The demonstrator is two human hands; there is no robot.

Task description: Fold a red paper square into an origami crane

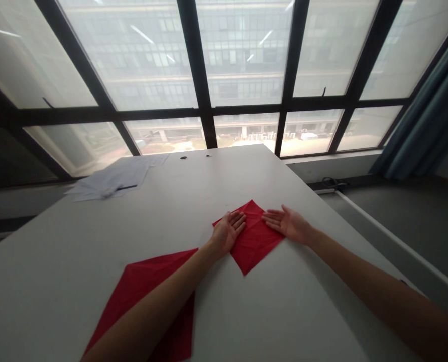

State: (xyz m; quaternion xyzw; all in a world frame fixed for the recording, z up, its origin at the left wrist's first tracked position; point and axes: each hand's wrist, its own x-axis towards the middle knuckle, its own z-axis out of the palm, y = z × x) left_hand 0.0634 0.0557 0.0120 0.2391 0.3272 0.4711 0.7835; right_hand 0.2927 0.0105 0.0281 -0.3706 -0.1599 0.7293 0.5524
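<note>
A small red folded paper square (253,242) lies on the white table (269,311), turned like a diamond. My left hand (227,232) rests flat on its left part, fingers stretched out. My right hand (289,222) lies flat at its right corner, fingers also extended. A larger red paper sheet (144,296) lies nearer to me, partly under my left forearm.
A loose stack of white papers (113,181) with a dark pen on it sits at the table's far left. Two small dark holes (184,158) mark the far edge. Large windows stand behind; a blue curtain (427,125) hangs at right. Floor drops off right of the table.
</note>
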